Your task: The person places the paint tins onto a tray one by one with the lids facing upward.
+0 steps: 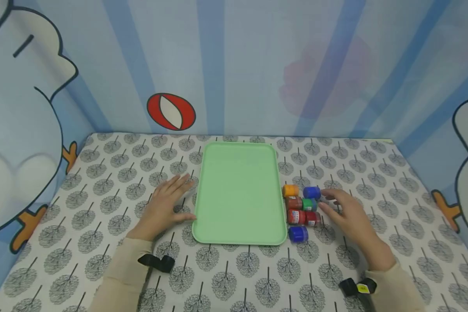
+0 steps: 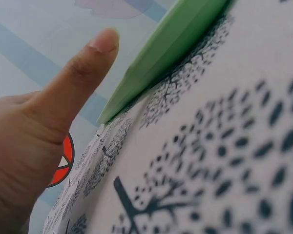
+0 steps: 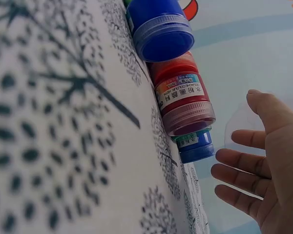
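A light green tray [image 1: 239, 195] lies flat in the middle of the table. Fingers spread, my left hand [image 1: 165, 208] is at its left side, the thumb tip right at the tray's edge; the left wrist view has the same thumb [image 2: 78, 80] pointing toward the green rim [image 2: 151, 68]. Several small paint jars lie along the tray's right side: an orange jar [image 1: 290, 190], a far blue jar [image 1: 312, 192], a brown jar [image 1: 294, 202], a green jar [image 1: 309, 204], two red jars [image 1: 296, 216] and a near blue jar [image 1: 298, 234]. My right hand [image 1: 349, 216] is beside them, fingertips close to the far blue jar, holding nothing.
A white tablecloth [image 1: 226, 277] printed with grey trees covers the table. Behind it stands a blue striped backdrop [image 1: 249, 65] with cartoon figures, which continues along both sides. Black camera straps [image 1: 156, 262] are worn on both wrists.
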{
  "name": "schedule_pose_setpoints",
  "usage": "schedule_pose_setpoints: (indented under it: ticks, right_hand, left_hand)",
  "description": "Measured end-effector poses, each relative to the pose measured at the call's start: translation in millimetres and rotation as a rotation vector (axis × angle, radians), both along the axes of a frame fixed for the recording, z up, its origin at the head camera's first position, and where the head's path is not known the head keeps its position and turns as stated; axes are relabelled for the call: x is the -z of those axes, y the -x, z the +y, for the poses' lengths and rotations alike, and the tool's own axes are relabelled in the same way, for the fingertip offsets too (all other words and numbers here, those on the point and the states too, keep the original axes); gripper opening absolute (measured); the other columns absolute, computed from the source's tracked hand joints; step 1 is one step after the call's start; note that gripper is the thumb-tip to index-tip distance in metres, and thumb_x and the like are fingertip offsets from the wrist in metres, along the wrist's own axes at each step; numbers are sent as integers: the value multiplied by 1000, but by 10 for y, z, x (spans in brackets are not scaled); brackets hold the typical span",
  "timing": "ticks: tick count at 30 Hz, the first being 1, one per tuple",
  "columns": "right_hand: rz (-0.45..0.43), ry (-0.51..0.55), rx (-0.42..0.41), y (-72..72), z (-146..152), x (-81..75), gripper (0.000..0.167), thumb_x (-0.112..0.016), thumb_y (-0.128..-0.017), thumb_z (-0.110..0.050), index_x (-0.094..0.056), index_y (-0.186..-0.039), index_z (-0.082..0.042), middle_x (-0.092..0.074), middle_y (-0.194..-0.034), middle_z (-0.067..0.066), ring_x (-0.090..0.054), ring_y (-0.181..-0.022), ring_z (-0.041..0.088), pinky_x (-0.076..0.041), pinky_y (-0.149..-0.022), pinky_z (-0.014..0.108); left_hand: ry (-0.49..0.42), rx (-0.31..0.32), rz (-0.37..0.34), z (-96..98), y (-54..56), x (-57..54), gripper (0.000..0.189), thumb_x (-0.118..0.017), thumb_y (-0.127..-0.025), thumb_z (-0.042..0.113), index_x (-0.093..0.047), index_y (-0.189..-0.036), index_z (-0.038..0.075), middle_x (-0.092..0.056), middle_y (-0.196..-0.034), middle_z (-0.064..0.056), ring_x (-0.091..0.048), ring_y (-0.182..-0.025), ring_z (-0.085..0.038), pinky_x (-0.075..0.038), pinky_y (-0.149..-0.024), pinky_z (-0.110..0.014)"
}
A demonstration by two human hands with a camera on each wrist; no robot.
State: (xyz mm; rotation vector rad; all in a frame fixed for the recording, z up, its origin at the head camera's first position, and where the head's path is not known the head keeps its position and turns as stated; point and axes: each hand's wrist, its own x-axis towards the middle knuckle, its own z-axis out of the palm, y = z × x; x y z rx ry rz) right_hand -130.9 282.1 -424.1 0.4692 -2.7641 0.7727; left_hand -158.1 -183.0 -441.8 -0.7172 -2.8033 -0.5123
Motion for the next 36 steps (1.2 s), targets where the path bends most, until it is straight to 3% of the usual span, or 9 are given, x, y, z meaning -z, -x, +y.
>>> schedule_pose_setpoints:
  ticks: [8,15,19,23,28,31,36]
  right_hand:
    - [29,2,-8,-7,-83,-55,33,-63,-92,-16,-59,-119,2,-65,-112,20,-64,-94,33,-55,-81,53]
    - [66,-16,-35,-111,-165,-145,17,-72,-84,-11,-68,-101,-7,-67,-92,3,-56,-73,7,-53,-63,24]
    - [41,-8,-105,-202,-247,-187,17,-75,-81,-10,-69,-97,-11,-66,-87,-2,-50,-70,-1,-47,-56,18]
    - [-46,-38,-144,-304,-325,-201,21,-77,-79,-14,-70,-98,-14,-63,-84,-8,-51,-71,-2,-48,-58,19]
    - [-121,-138,-125,-403,-374,-198,29,-79,-78,-23,-70,-104,-17,-64,-89,-8,-55,-76,4,-51,-65,21]
    - [-118,-177,-112,-433,-385,-186,32,-79,-77,-26,-69,-106,-17,-65,-94,-5,-56,-78,7,-52,-66,23]
    - [-73,-222,-113,-461,-392,-137,37,-79,-76,-28,-69,-109,-14,-67,-104,3,-65,-90,19,-58,-78,40]
  left_hand:
    - [-85,23,-20,5,-26,-31,85,-81,-67,43,-50,-139,10,-45,-148,-12,-37,-138,-36,-27,-114,-61]
    - [-181,33,-82,35,-46,-22,69,-82,-69,37,-60,-130,12,-53,-141,-11,-44,-132,-34,-31,-112,-60]
    - [-193,25,-123,42,-50,-4,65,-82,-71,34,-61,-129,13,-55,-140,-8,-46,-132,-32,-31,-112,-58]
    - [-179,15,-147,40,-46,17,63,-81,-72,36,-62,-129,15,-57,-139,-5,-46,-132,-32,-31,-113,-58]
    - [-159,11,-168,42,-37,24,62,-79,-74,38,-61,-129,17,-57,-139,-4,-45,-133,-33,-30,-112,-62]
    - [-154,11,-177,43,-29,22,62,-79,-75,38,-61,-130,17,-56,-140,-4,-44,-134,-33,-29,-112,-63]
    - [-165,17,-183,53,-22,11,61,-79,-75,37,-61,-130,17,-56,-140,-4,-44,-134,-32,-29,-112,-63]
